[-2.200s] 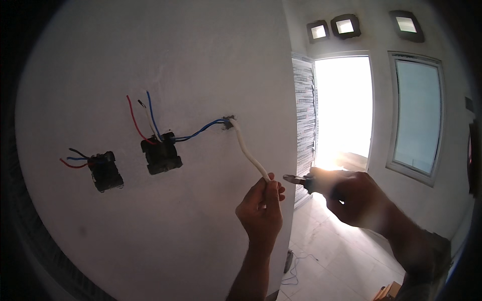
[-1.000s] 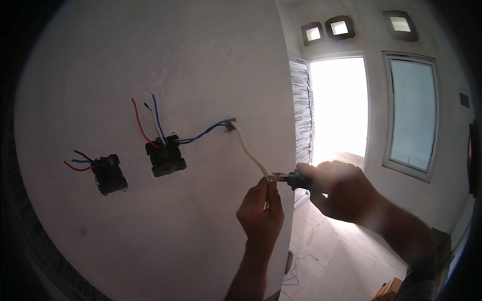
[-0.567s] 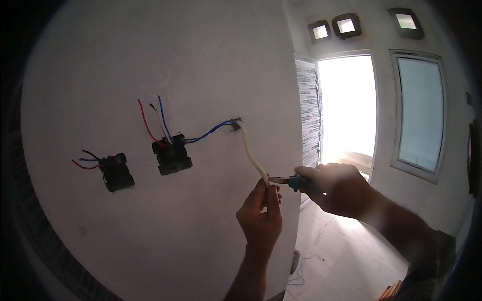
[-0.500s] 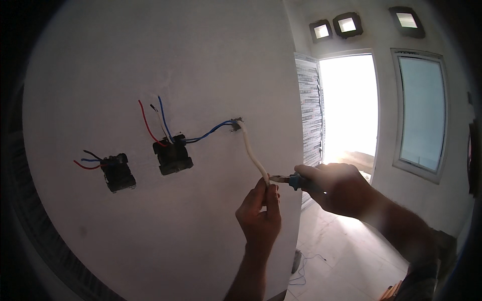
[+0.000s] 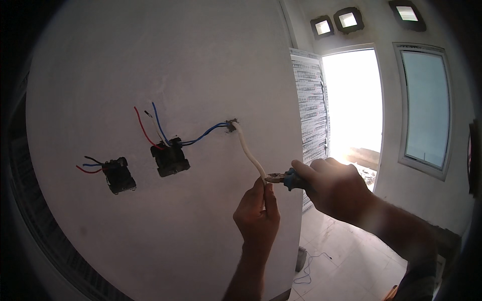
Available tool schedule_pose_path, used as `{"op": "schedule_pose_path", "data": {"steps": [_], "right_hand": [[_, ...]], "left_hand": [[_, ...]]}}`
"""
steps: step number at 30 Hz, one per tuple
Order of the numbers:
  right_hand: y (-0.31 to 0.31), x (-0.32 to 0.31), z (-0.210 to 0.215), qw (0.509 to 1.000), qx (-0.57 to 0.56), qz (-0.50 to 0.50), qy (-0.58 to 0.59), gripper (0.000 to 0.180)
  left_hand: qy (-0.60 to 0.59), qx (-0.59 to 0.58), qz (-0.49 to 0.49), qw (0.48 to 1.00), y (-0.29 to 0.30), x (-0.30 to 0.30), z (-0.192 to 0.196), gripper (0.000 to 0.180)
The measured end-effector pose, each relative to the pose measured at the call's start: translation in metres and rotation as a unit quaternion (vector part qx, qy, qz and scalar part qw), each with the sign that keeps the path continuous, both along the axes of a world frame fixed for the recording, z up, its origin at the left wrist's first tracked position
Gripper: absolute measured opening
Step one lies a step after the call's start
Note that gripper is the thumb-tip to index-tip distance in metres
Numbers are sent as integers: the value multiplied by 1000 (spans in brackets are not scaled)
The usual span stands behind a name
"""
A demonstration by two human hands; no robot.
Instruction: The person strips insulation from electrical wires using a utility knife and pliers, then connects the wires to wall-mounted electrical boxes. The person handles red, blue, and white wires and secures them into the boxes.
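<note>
A white sheathed cable (image 5: 246,149) hangs out of a small hole in the wall. Its lower end is pinched between the thumb and fingers of my left hand (image 5: 257,214). My right hand (image 5: 337,189) is wrapped round the handles of blue-handled pliers (image 5: 289,179), whose metal jaws touch the cable just above my left fingertips. Whether the jaws have cut into the sheath I cannot tell. From the same hole, blue wires (image 5: 207,132) run left to a black wall box (image 5: 170,157). Red, white and blue wire ends stick up from that box.
Farther left is a second black wall box (image 5: 119,175) with short red, blue and black wires. The wall (image 5: 150,236) ends at a vertical edge right of my left hand. Beyond it are a bright doorway (image 5: 353,100), a window (image 5: 427,110) and a tiled floor with a thin blue wire (image 5: 310,268).
The view has shifted slightly. Both hands keep hold of the cable and pliers, and the plier jaws still meet the cable near my left fingertips, now turned a little.
</note>
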State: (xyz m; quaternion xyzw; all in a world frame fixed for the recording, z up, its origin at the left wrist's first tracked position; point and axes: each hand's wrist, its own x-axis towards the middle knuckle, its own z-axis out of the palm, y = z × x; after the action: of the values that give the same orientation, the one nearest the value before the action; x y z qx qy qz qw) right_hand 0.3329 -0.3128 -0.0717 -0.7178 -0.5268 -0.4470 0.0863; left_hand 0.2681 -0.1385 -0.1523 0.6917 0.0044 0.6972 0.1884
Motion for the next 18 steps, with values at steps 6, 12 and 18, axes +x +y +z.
{"op": "schedule_pose_path", "data": {"steps": [6,12,18], "right_hand": [[1,18,7,997,-67,41,21,24],[11,17,1,971,-72,120,193,22],[15,17,1,952,-105,116,262,36]], "left_hand": [[24,17,7,1000,5,-8,-1,22],[-22,-188,-262,946,-6,-19,2,23],[-3,-180,-280,943,0,-25,-1,25]]}}
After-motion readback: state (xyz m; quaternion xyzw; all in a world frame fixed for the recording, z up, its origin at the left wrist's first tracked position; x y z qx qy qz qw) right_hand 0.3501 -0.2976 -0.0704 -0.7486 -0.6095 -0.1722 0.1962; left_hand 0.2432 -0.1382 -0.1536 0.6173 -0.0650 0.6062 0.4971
